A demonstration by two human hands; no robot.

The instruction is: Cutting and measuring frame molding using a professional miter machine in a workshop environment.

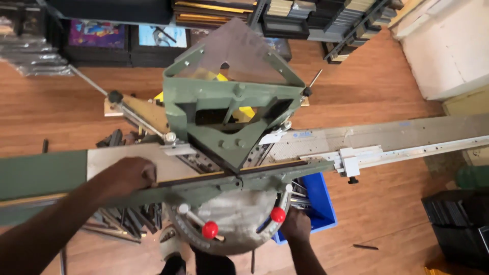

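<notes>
Plainly, if the left hand (126, 175), fingers curled holding the moulding strip (204, 177), creeps toward the green mitre cutter (232, 119), it could be nicked; right hand's (295, 226) fingers are hidden

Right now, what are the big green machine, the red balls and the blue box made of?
The green machine looks like painted cast metal: thick ribs, bolts, matte chipped paint. The red balls look like glossy plastic knobs on metal rods, though I can't be sure. The blue box seems moulded plastic, smooth and evenly coloured. The left hand presses a dark strip, probably wood.
</notes>
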